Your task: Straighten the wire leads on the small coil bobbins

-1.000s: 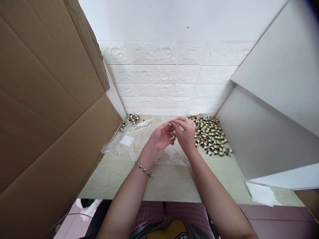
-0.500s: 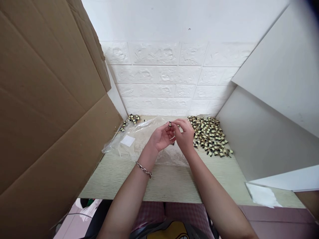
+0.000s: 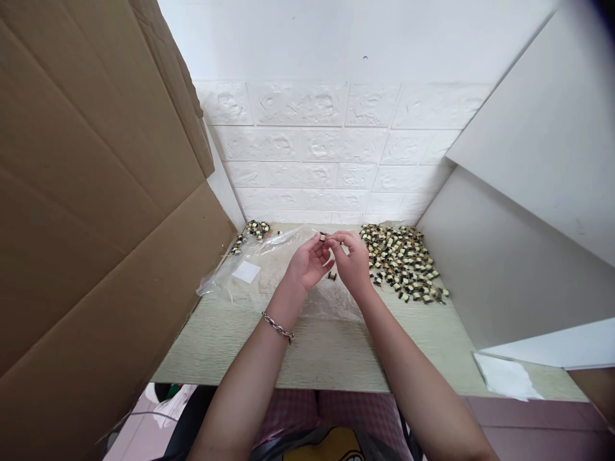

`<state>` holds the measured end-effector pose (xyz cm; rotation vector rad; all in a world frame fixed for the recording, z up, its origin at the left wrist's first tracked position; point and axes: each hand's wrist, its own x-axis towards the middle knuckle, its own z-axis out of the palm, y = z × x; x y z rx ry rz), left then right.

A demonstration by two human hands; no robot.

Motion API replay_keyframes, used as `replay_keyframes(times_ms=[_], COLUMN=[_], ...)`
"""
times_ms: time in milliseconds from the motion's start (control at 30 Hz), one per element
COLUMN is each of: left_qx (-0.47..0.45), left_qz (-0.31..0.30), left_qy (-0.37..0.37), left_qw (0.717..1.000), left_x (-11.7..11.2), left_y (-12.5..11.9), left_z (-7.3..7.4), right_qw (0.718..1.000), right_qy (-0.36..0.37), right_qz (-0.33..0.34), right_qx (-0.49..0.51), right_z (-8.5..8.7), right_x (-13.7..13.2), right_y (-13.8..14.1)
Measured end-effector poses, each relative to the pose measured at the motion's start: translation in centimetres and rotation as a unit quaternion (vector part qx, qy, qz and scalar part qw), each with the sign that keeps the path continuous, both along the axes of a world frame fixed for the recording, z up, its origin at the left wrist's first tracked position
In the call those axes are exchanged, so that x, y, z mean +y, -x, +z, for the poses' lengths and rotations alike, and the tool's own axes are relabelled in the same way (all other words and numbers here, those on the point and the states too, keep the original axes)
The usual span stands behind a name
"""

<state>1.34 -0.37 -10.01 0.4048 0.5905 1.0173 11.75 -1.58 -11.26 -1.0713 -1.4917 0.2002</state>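
My left hand [image 3: 307, 264] and my right hand [image 3: 354, 261] meet above the middle of the table [image 3: 317, 352]. Together their fingertips pinch one small black and cream part [image 3: 323, 237]. Another small dark part [image 3: 331, 276] lies on the clear plastic bag [image 3: 254, 266] just below my hands. A large heap of the same small parts [image 3: 401, 259] is spread right of my right hand. A smaller heap [image 3: 252, 232] sits at the back left. My left wrist wears a chain bracelet [image 3: 277, 326].
A tall brown cardboard sheet [image 3: 96, 211] walls off the left side. A white board [image 3: 523, 211] leans along the right. A white brick-pattern wall [image 3: 327, 153] closes the back. A white paper scrap [image 3: 504, 376] lies at the table's front right corner.
My hands have shifted slightly left and up with the pinched part. A small dark part now shows on the bag below them.
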Motion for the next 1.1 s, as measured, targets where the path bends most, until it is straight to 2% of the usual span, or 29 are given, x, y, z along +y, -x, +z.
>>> replay_keyframes(times_ms=[100, 200, 367, 467, 567, 667, 1100], left_qx=[0.021, 0.099, 0.187, 0.222, 0.244, 0.262, 0.285], left_qz=[0.035, 0.113, 0.211, 0.245, 0.253, 0.251, 0.245], left_qy=[-0.015, -0.056, -0.126, -0.18, -0.224, -0.247, -0.276], left_qw=[0.999, 0.987, 0.951, 0.926, 0.909, 0.898, 0.885], left_x=[0.3, 0.5, 0.4, 0.2, 0.2, 0.2, 0.1], left_y=[0.1, 0.2, -0.2, -0.7, -1.0, -1.1, -1.4], left_z=[-0.1, -0.4, -0.5, -0.3, -0.2, -0.3, -0.7], right_qw=[1.0, 1.0, 0.99, 0.978, 0.971, 0.972, 0.972], right_qy=[0.007, -0.004, -0.059, -0.058, -0.042, -0.026, -0.005], right_qz=[0.009, -0.006, -0.092, -0.142, -0.173, -0.176, -0.182], right_qx=[0.002, -0.012, -0.09, -0.141, -0.158, -0.155, -0.151], right_z=[-0.1, -0.1, -0.1, -0.3, -0.5, -0.5, -0.3], right_x=[0.0, -0.1, -0.2, 0.0, 0.2, 0.3, 0.1], right_y=[0.1, 0.1, 0.0, -0.4, -0.6, -0.8, -0.6])
